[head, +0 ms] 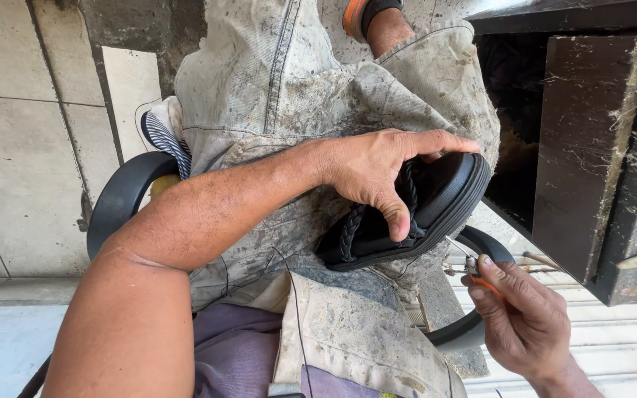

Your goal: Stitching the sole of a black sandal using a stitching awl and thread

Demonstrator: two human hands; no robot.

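Left hand (377,173) gripping black sandal (436,214), right hand (517,309) pinching awl (473,269)

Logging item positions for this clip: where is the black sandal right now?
In the head view, the black sandal lies right of centre on the person's lap, pinned by the left hand, with the right hand just below-right of it.

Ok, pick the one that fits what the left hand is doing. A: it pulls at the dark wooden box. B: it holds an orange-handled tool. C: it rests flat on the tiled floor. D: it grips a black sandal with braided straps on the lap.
D: the left hand clamps the black sandal against the stained apron, thumb pressed by its braided straps, while the right hand holds the tool.
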